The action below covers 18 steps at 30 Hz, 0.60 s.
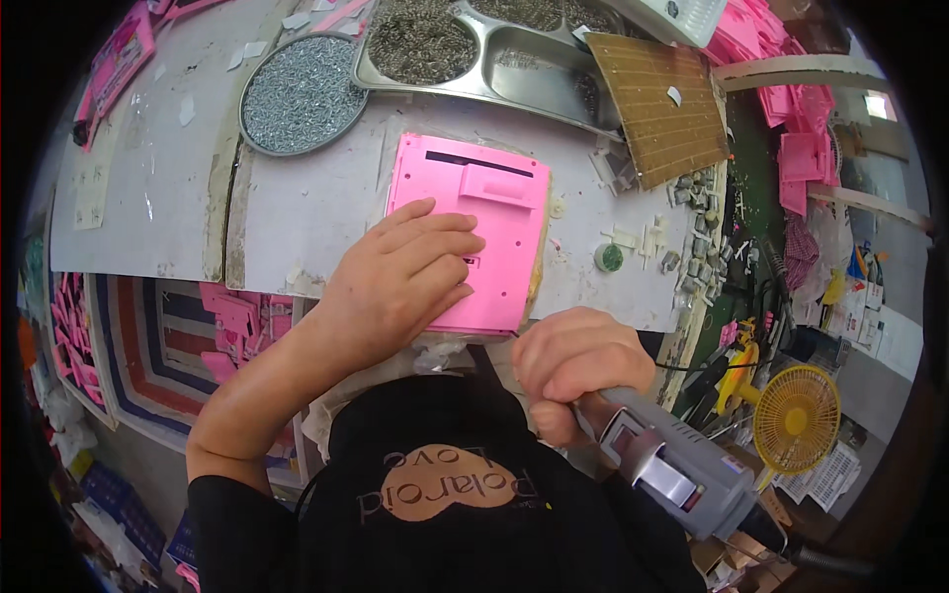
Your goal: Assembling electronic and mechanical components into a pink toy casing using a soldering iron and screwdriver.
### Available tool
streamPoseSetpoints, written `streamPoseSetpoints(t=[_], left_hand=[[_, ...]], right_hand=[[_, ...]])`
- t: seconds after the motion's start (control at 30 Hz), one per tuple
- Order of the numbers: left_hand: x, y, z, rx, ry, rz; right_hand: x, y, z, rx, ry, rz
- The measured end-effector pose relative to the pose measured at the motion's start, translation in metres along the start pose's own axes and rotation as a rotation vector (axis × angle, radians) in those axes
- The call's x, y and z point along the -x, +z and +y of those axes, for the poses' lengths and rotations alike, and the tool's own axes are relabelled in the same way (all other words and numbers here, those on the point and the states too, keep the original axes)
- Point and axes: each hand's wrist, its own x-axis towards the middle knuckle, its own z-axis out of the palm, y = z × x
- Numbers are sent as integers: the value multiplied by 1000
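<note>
The pink panel (506, 222) lies in the middle of the frame on the counter (282, 227), its long sides running up and down the picture and a dark slot near its upper edge. It looks like thin moulded plastic, so it is probably light and fairly stiff, with a smooth face that might slide under a sideways push, and the raised block at its upper right seems the part most easily knocked. Its outer edges, clear of the slot and block, would likely be the safest places to take hold, while a flat palm could steady it. The left grip (407, 269) is spread loosely over the panel's lower left, fingers extended and pressing down rather than wrapped around anything, so the panel sits beneath it and reaches beyond it to the upper right. The right grip (581, 358) is closed around the front end of a grey power tool (682, 465), whose body runs toward the lower right of the frame. From that grip the panel lies just to the upper left, its lower right corner nearest; whether the tool's tip touches it cannot be told.
</note>
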Motion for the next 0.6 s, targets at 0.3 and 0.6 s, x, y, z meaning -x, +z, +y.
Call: streamPoseSetpoints(t=[0.3,0.6], left_hand=[[4,3,-1,40,-26,14],[1,2,-4,43,-32,29]], right_hand=[[-30,-5,18,-5,-55,23],[-56,-28,12,-76,-31,29]])
